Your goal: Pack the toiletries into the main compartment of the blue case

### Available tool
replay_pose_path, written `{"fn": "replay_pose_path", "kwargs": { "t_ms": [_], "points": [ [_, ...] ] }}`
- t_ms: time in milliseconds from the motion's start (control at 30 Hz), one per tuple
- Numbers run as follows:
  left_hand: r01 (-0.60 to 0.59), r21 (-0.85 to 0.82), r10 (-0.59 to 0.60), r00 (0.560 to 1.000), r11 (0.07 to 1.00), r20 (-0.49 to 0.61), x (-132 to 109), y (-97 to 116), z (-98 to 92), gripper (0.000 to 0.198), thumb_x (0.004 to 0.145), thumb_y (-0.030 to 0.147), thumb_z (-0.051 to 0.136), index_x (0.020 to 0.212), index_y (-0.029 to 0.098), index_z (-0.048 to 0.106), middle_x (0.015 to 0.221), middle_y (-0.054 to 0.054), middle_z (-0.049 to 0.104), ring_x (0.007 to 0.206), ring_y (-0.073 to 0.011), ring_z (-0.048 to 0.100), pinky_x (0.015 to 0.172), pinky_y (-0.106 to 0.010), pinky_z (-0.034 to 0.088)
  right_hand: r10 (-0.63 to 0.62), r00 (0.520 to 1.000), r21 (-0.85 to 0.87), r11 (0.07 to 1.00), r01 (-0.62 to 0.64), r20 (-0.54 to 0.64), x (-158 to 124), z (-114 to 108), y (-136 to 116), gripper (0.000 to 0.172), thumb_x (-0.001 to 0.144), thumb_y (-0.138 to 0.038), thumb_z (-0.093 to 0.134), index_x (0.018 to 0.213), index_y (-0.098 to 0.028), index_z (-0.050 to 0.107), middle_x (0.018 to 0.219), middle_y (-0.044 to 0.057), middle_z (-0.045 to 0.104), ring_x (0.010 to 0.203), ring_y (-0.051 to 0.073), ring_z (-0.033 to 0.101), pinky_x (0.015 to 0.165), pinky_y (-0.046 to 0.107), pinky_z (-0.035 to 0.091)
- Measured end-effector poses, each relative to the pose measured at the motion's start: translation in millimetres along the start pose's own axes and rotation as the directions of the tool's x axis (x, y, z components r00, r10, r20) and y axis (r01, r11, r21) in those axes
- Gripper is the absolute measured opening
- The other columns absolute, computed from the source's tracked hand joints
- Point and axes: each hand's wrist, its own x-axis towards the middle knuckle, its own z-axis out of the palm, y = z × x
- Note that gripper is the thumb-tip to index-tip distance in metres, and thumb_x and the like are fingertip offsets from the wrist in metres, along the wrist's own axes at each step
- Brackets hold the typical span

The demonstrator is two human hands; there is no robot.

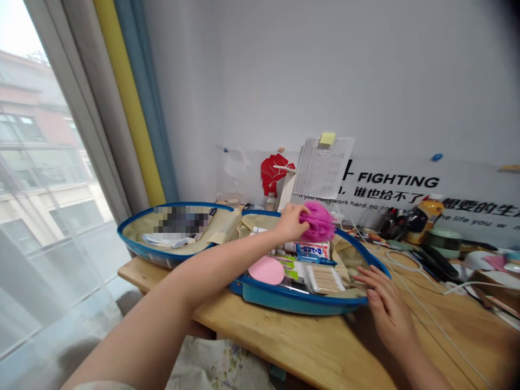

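My left hand (291, 223) pinches a bright magenta mesh bath puff (319, 223) above the far side of an open blue-edged case (300, 304). My right hand (385, 303) lies at the case's right rim with its fingers apart, touching the edge. Inside the beige-lined half are a round pink pad (266, 270), a clear pack of cotton swabs (325, 279), a toothpaste box (312, 251), a blue pen-shaped item (319, 260) and green-and-white packets (289, 266). In the opened left half lies a dark, pixelated item (181, 222) over something white.
The case stands on a wooden desk (442, 330) near its front edge. To the right are a yellow-orange bottle (424, 219), a green-lidded jar (443, 242), white cables (410, 265) and clutter. Behind, papers (323, 168) stand against the wall; curtains (142, 108) hang at left.
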Motion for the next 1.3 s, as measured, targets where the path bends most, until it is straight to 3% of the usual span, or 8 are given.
{"fn": "replay_pose_path", "kwargs": {
  "t_ms": [267, 600, 733, 967, 1067, 1133, 1233, 1300],
  "points": [
    [-0.004, -0.032, 0.011, 0.975, 0.999, 0.224, -11.4, 7.3, 56.7, 0.039, 0.077, 0.017, 0.06, 0.116, 0.018, 0.055, 0.119, -0.011, 0.045, 0.117, -0.0241, 0.047, 0.106, -0.038, 0.035, -0.004, 0.999, 0.021, 1.0, 0.005, -0.036, 1.3, 0.3, -5.6, 0.038, 0.091, -0.045, 0.036, 0.096, -0.022, 0.066, 0.109, 0.009, 0.067, 0.119, 0.027, 0.054, 0.094, 0.051, 0.047],
    [-0.204, -0.041, 0.197, 0.842, 0.978, 0.502, -12.6, 1.8, 58.0, 0.054, 0.087, 0.031, 0.053, 0.138, 0.017, 0.041, 0.143, -0.014, 0.043, 0.133, -0.0252, 0.038, 0.112, -0.039, 0.027, 0.022, 1.0, 0.036, 0.999, -0.021, -0.016, 1.8, 0.4, -4.7, 0.039, 0.09, -0.046, 0.036, 0.096, -0.023, 0.066, 0.11, 0.009, 0.066, 0.12, 0.027, 0.053, 0.095, 0.052, 0.046],
    [-0.188, 0.012, 0.156, 0.847, 0.982, 0.508, -9.0, 8.0, 45.6, 0.056, 0.09, 0.034, 0.048, 0.142, 0.018, 0.037, 0.149, -0.013, 0.036, 0.139, -0.0264, 0.028, 0.115, -0.044, 0.018, 0.006, 1.0, 0.03, 1.0, -0.005, -0.02, 2.3, -0.2, -4.1, 0.039, 0.091, -0.046, 0.036, 0.096, -0.022, 0.066, 0.11, 0.009, 0.066, 0.12, 0.027, 0.053, 0.094, 0.052, 0.047],
    [-0.101, 0.056, 0.083, 0.962, 0.993, 0.26, -32.8, 9.5, -37.3, 0.034, 0.094, 0.031, 0.039, 0.121, 0.024, 0.058, 0.116, -0.001, 0.067, 0.112, -0.0174, 0.057, 0.11, -0.038, 0.028, -0.005, 1.0, 0.019, 1.0, 0.005, -0.019, 1.2, 2.4, 2.6, 0.041, 0.091, -0.048, 0.035, 0.095, -0.022, 0.066, 0.109, 0.009, 0.067, 0.119, 0.027, 0.053, 0.097, 0.051, 0.045],
    [0.005, 0.216, -0.046, 0.981, 0.976, 0.186, -52.2, -24.7, -93.5, 0.039, 0.093, 0.019, 0.031, 0.12, 0.026, 0.059, 0.09, 0.003, 0.072, 0.096, -0.0149, 0.062, 0.112, -0.043, 0.024, -0.034, 0.999, -0.001, 0.999, 0.034, -0.039, 0.7, 4.2, 3.5, 0.041, 0.092, -0.047, 0.033, 0.096, -0.022, 0.065, 0.108, 0.009, 0.067, 0.12, 0.027, 0.053, 0.095, 0.052, 0.045],
    [0.041, 0.356, -0.103, 0.982, 0.934, 0.157, -65.5, -59.3, -133.5, 0.05, 0.085, 0.008, 0.031, 0.124, 0.025, 0.056, 0.108, 0.001, 0.07, 0.109, -0.0153, 0.058, 0.112, -0.039, 0.027, -0.044, 0.998, -0.01, 0.999, 0.044, -0.05, 0.8, 4.7, 3.2, 0.041, 0.092, -0.047, 0.033, 0.096, -0.023, 0.066, 0.107, 0.009, 0.067, 0.118, 0.027, 0.054, 0.093, 0.05, 0.047],
    [0.039, 0.619, -0.302, 0.896, 0.784, 0.326, -87.1, -111.9, -191.8, 0.061, 0.077, 0.005, 0.035, 0.136, 0.02, 0.046, 0.144, -0.003, 0.046, 0.133, -0.0177, 0.039, 0.113, -0.034, 0.025, -0.029, 0.998, 0.001, 1.0, 0.029, -0.051, 1.0, 4.9, 3.1, 0.042, 0.092, -0.048, 0.032, 0.096, -0.023, 0.066, 0.107, 0.008, 0.067, 0.118, 0.027, 0.054, 0.094, 0.049, 0.047],
    [0.051, 0.662, -0.409, 0.821, 0.748, 0.398, -102.6, -139.2, -224.0, 0.062, 0.07, 0.007, 0.046, 0.13, 0.017, 0.053, 0.142, -0.006, 0.048, 0.132, -0.0226, 0.041, 0.112, -0.036, 0.028, -0.023, 0.999, 0.003, 1.0, 0.024, -0.044, 0.8, 5.1, 4.4, 0.041, 0.092, -0.048, 0.033, 0.097, -0.024, 0.066, 0.108, 0.008, 0.067, 0.118, 0.028, 0.054, 0.094, 0.049, 0.046]
  ]
}}
